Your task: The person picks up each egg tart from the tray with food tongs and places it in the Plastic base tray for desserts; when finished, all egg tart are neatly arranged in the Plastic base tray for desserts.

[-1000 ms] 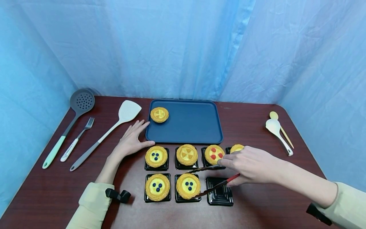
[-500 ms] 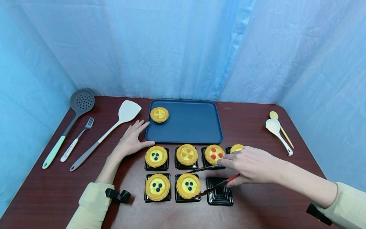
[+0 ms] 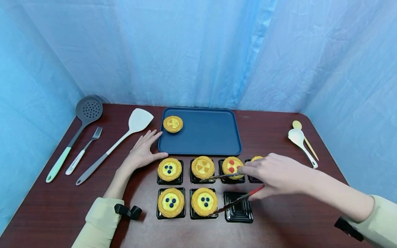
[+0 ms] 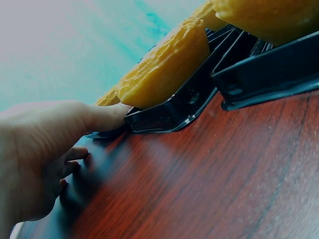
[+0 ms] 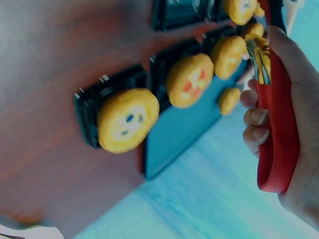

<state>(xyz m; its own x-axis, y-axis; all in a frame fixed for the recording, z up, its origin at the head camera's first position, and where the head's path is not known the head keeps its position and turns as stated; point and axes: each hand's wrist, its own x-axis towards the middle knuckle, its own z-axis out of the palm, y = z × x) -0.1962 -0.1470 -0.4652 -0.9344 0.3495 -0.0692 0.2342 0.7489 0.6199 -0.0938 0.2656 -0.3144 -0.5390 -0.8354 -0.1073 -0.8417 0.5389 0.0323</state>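
My right hand [image 3: 276, 175] grips red-handled tongs [image 3: 237, 201]. Their arms stand spread at either side of a blueberry-dotted tart [image 3: 204, 202] in the front row, one tip low at its near right edge. In the right wrist view, the red handle [image 5: 282, 129] lies along the palm with fingers curled at it. My left hand [image 3: 139, 153] rests spread at the left edge of the blue tray [image 3: 211, 134], thumb by the tray's near corner. In the left wrist view, that thumb reaches the corner of a black plastic box [image 4: 169, 112] holding a tart [image 4: 167, 69].
One tart [image 3: 173, 124] lies on the tray. More tarts on black bases form two rows, and one bare base [image 3: 239, 215] sits front right. A skimmer [image 3: 89, 109], fork [image 3: 83, 151] and spatula [image 3: 124, 136] lie left; a white spoon [image 3: 297, 137] overlaps a yellow one [image 3: 296, 124] right.
My right hand has shifted slightly away and to the right, and the tongs have spread wider, the far arm lifting off the tart's back edge. The left hand has not moved.
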